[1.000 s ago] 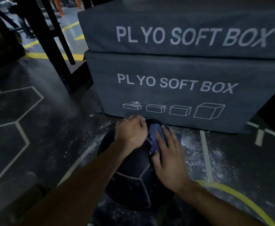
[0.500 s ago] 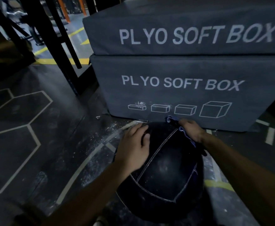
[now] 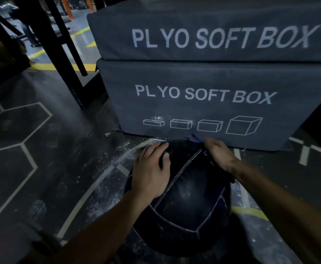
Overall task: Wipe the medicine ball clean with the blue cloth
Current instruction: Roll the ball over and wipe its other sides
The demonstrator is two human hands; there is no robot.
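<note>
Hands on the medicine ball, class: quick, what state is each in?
Left hand: open, fingers flat on the medicine ball.
Right hand: gripping the blue cloth.

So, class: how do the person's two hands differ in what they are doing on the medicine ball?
The left hand lies flat and bare on the medicine ball, steadying it; the right hand presses the blue cloth against the ball's far side. The left is nearer the camera. Both touch the ball.
</note>
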